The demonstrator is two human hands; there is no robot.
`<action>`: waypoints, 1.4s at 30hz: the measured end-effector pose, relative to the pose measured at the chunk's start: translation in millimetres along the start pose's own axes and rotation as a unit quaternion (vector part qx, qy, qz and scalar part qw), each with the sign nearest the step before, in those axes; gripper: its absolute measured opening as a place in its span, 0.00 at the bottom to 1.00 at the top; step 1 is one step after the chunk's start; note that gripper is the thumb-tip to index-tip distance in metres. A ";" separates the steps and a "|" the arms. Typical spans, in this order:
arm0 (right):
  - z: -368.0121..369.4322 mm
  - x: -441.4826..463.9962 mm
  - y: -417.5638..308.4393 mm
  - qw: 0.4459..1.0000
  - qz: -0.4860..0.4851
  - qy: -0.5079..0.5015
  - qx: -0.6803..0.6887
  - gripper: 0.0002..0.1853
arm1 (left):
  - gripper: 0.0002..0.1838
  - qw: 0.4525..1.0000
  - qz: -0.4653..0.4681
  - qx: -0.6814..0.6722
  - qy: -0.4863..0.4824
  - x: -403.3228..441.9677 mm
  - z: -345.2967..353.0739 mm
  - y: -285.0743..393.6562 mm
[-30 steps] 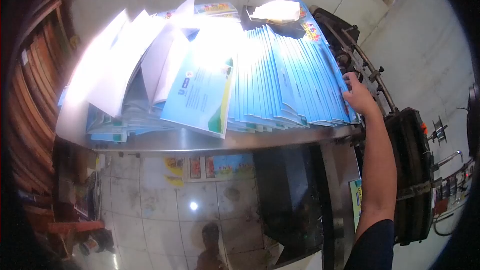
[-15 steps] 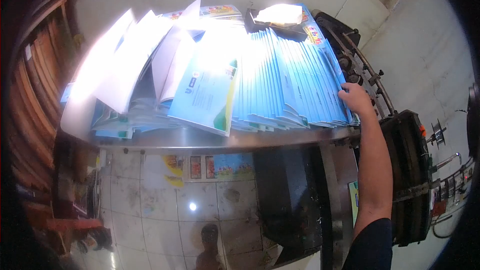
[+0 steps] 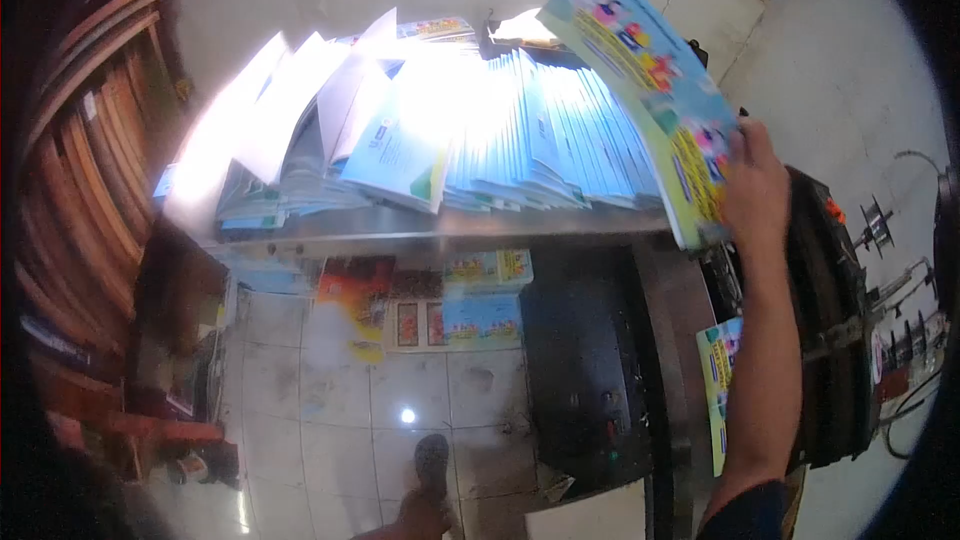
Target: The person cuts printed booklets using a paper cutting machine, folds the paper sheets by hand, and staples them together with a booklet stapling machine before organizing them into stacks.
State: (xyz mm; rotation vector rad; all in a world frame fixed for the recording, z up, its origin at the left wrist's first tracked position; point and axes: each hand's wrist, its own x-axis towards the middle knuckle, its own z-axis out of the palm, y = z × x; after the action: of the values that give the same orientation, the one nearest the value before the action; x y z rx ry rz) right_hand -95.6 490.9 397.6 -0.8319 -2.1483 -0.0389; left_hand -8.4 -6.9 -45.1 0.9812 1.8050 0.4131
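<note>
My right hand [image 3: 757,185] is closed on the right edge of a booklet [image 3: 665,90] with a blue, yellow-green cover and cartoon figures. The booklet is raised and tilted at the right end of the metal table [image 3: 470,225]. Left of it, a row of thin blue booklets [image 3: 575,135] leans on edge. One booklet [image 3: 395,155] lies slanted across the front of the row, its back cover showing. Farther left are fanned white sheets [image 3: 290,105], partly washed out by glare. My left hand is out of view.
A similar booklet [image 3: 718,390] lies lower right, beside my forearm. A black machine [image 3: 835,340] stands right of the table. Colourful printed sheets [image 3: 480,315] are below the table, over a tiled floor [image 3: 330,380]. Curved wooden pieces [image 3: 90,170] line the left side.
My right hand has lifted a booklet from the right end of the row; its front cover now faces me. The view has shifted slightly, and a foot shows on the floor.
</note>
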 end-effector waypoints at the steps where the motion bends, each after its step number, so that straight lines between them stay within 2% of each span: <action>1: -37.2 -25.8 8.6 0.999 0.013 -0.002 0.033 0.13 | 0.37 0.997 0.031 0.015 0.064 11.4 36.5 -30.1; 2: -77.2 -55.6 21.8 0.997 -0.025 -0.031 0.065 0.13 | 0.36 0.994 0.045 0.024 0.100 18.9 53.4 -38.4; 3: -115.5 -87.9 37.2 0.994 -0.002 -0.080 0.078 0.12 | 0.35 0.988 0.058 0.034 0.136 26.3 70.0 -46.3; 4: -152.3 -124.7 49.4 0.983 0.055 -0.120 0.131 0.11 | 0.34 0.990 0.038 0.103 0.082 24.6 81.8 -42.3; 5: -182.2 -166.0 71.2 0.983 0.085 -0.110 0.121 0.10 | 0.33 0.984 0.019 0.173 0.030 25.8 89.7 -34.3; 6: -225.4 -201.4 98.4 0.969 0.105 -0.193 0.112 0.10 | 0.33 0.984 0.014 0.176 0.032 33.4 98.1 -23.7; 7: -257.3 -251.1 118.1 0.973 0.140 -0.185 0.014 0.09 | 0.27 0.981 0.006 0.195 0.008 36.4 109.2 -12.2; 8: -285.3 -299.2 131.7 0.972 0.170 -0.159 0.019 0.07 | 0.25 0.977 0.004 0.213 -0.007 38.2 114.5 2.4; 9: -319.4 -339.9 148.6 0.950 0.203 -0.236 -0.002 0.08 | 0.22 0.973 0.004 0.231 -0.022 40.4 119.2 17.2; 10: -355.2 -375.4 163.9 0.920 0.237 -0.313 -0.022 0.08 | 0.21 0.966 0.024 0.256 0.007 38.8 121.6 36.9; 11: -386.5 -404.7 167.9 0.870 0.287 -0.400 0.002 0.13 | 0.20 0.959 0.041 0.279 0.030 32.6 126.6 51.3; 12: -414.3 -430.4 172.3 0.811 0.329 -0.483 0.027 0.19 | 0.19 0.951 0.043 0.304 -0.047 36.8 131.9 63.1; 14: -466.1 -517.6 182.9 0.836 0.307 -0.455 -0.020 0.17 | 0.16 0.925 0.052 0.369 -0.075 26.5 128.5 93.6; 15: -487.0 -555.5 184.2 0.831 0.315 -0.457 -0.020 0.17 | 0.15 0.937 0.054 0.342 -0.040 18.1 135.2 96.4; 16: -509.4 -599.0 180.5 0.848 0.291 -0.433 -0.097 0.17 | 0.14 0.948 0.057 0.313 -0.006 10.7 141.2 99.2; 17: -532.2 -645.6 168.6 0.852 0.281 -0.406 -0.176 0.16 | 0.15 0.953 0.064 0.296 0.009 28.3 159.9 65.9; 18: -542.3 -674.2 155.7 0.855 0.423 -0.299 0.000 0.09 | 0.15 0.957 0.072 0.279 0.024 47.4 179.3 31.4; 19: -556.0 -701.8 133.5 0.800 0.550 -0.239 0.034 0.09 | 0.17 0.938 0.102 0.327 0.048 68.6 200.6 3.3; 20: -560.6 -732.3 130.9 0.854 0.454 -0.253 0.018 0.06 | 0.19 0.935 0.164 0.303 0.082 79.5 206.3 -13.2; 21: -564.9 -761.9 126.7 0.799 0.541 -0.228 0.132 0.08 | 0.22 0.929 0.223 0.276 0.109 83.5 203.6 -18.2; 23: -560.0 -763.4 86.4 0.778 0.533 -0.333 -0.007 0.09 | 0.25 0.966 0.194 0.171 0.019 46.0 187.3 19.7; 24: -551.9 -780.2 84.7 0.794 0.506 -0.330 0.070 0.10 | 0.25 0.960 0.199 0.194 -0.020 23.7 185.5 3.4; 25: -549.6 -768.2 60.6 0.793 0.522 -0.303 0.088 0.11 | 0.25 0.945 0.239 0.217 0.053 18.5 186.5 3.5; 26: -548.6 -766.1 50.1 0.730 0.596 -0.323 0.088 0.12 | 0.26 0.922 0.279 0.230 0.138 21.5 184.8 10.9; 27: -542.4 -800.3 55.8 0.813 0.495 -0.294 0.087 0.13 | 0.26 0.918 0.292 0.232 0.135 19.6 184.4 16.5; 29: -528.9 -837.4 64.5 0.895 0.359 -0.265 -0.012 0.14 | 0.25 0.924 0.311 0.176 0.134 8.4 184.3 16.7; 30: -549.4 -844.6 54.6 0.868 0.401 -0.288 -0.059 0.16 | 0.26 0.918 0.329 0.191 0.114 -8.8 201.6 21.6; 31: -536.2 -840.4 48.0 0.833 0.448 -0.312 -0.092 0.17 | 0.26 0.918 0.328 0.199 0.104 -14.3 201.7 24.9; 32: -528.2 -845.1 43.4 0.838 0.406 -0.315 -0.183 0.23 | 0.26 0.922 0.317 0.194 0.110 -16.3 202.9 35.8; 33: -522.5 -846.1 36.4 0.835 0.410 -0.316 -0.184 0.23 | 0.25 0.926 0.307 0.182 0.119 -20.9 204.6 45.8; 35: -501.6 -853.4 21.6 0.878 0.353 -0.248 -0.208 0.32 | 0.26 0.930 0.298 0.184 0.113 -7.6 215.3 35.3; 37: -479.4 -848.6 -14.7 0.858 0.323 -0.325 -0.231 0.37 | 0.27 0.884 0.362 0.258 0.144 30.3 229.7 8.6; 41: -465.7 -870.2 -53.4 0.856 0.348 -0.329 -0.195 0.36 | 0.26 0.879 0.356 0.308 0.073 35.8 249.6 17.6; 42: -466.5 -875.2 -54.7 0.865 0.336 -0.319 -0.191 0.35 | 0.23 0.856 0.380 0.340 0.084 53.3 257.2 3.3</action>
State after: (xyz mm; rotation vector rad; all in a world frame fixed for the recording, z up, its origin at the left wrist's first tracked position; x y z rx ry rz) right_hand 586.7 -170.2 107.6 -2.0273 -2.3311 0.2042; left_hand 211.3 -2.1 -189.1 2.2435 1.6681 0.3311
